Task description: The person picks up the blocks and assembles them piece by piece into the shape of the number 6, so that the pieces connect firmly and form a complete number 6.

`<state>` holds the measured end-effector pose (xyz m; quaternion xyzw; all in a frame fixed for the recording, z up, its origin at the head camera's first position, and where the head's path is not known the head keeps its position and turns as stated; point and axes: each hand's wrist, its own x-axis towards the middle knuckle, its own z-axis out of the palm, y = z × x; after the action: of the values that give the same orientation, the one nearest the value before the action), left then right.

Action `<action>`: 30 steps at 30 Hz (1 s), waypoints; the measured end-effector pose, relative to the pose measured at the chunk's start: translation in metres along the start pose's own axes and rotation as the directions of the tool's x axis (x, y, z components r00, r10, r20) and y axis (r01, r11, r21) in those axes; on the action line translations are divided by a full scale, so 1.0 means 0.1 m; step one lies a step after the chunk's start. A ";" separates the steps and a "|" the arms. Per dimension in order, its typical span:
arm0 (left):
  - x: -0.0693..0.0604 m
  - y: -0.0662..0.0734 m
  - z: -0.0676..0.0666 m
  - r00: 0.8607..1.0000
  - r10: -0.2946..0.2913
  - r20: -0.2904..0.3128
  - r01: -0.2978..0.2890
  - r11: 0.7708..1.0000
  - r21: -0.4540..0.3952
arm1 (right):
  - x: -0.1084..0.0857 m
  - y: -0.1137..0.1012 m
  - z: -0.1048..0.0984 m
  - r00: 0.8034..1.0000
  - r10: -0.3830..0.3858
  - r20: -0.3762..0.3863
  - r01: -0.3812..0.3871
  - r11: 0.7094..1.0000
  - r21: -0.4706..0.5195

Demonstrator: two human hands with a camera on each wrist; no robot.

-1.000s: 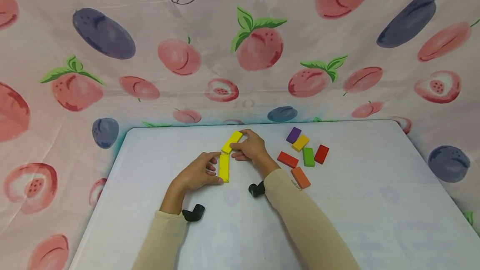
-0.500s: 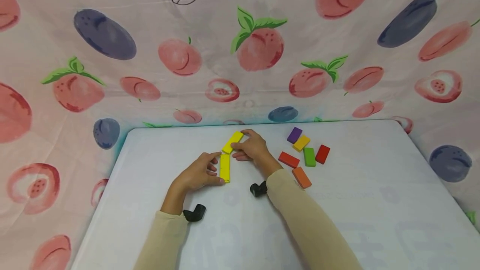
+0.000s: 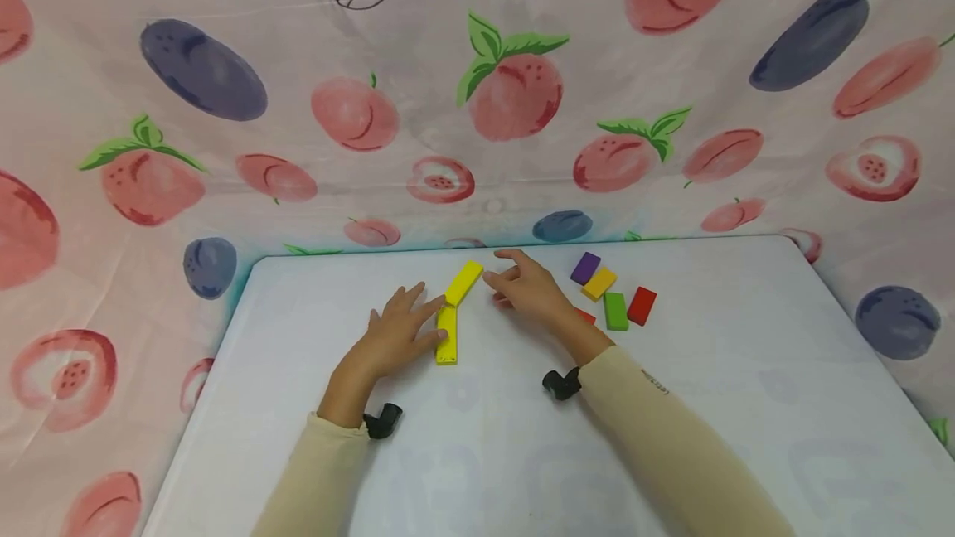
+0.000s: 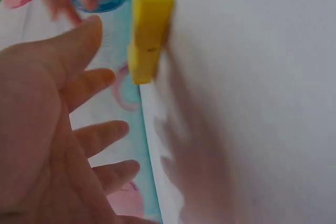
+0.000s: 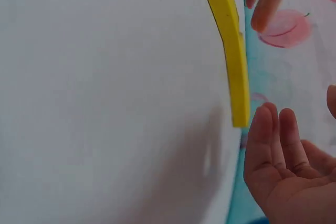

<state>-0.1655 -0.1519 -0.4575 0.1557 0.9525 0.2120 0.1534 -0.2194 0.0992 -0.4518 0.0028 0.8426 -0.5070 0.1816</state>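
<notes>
Two yellow blocks lie end to end on the white table, meeting at an angle: the near block (image 3: 446, 348) points straight away from me, the far block (image 3: 466, 281) slants to the right. My left hand (image 3: 390, 336) is spread beside the near block, thumb and index finger overlapping it in the head view. In the left wrist view my left hand (image 4: 37, 114) appears apart from the yellow blocks (image 4: 152, 11). Right of the far block, my right hand (image 3: 531, 288) holds nothing, its fingers loosely bent. The right wrist view shows this hand (image 5: 289, 171) apart from the yellow blocks (image 5: 239, 82).
To the right lie a purple block (image 3: 585, 268), an amber block (image 3: 599, 283), a green block (image 3: 616, 312) and a red block (image 3: 642, 306). Another red block (image 3: 586, 316) is partly hidden by my right wrist. Behind the table (image 3: 477, 454) hangs a fruit-print cloth (image 3: 298, 40).
Both hands have let go of the yellow blocks. The right hand has moved right, its arm now covering the orange block; the left hand has spread its fingers. The blocks look unmoved.
</notes>
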 end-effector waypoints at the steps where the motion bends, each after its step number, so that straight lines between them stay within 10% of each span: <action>1: 0.00 -0.01 0.00 1.000 -0.005 0.014 0.005 1.000 0.017 | -0.04 0.00 -0.05 0.999 -0.035 -0.007 0.035 0.998 -0.050; 15: -0.03 -0.08 0.04 0.987 -0.090 0.134 0.084 0.995 0.049 | -0.52 0.20 -0.52 0.948 -0.298 0.114 0.318 0.844 -0.431; 30: -0.01 -0.07 -0.01 0.982 -0.081 0.173 0.074 0.996 0.045 | -0.56 0.58 -0.94 0.973 -0.212 0.096 0.230 0.824 -0.518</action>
<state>-0.1661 -0.1588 -0.4598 0.1392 0.9447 0.1729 0.2414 -0.1842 0.2178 -0.4443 -0.1532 0.9404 -0.2745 0.1299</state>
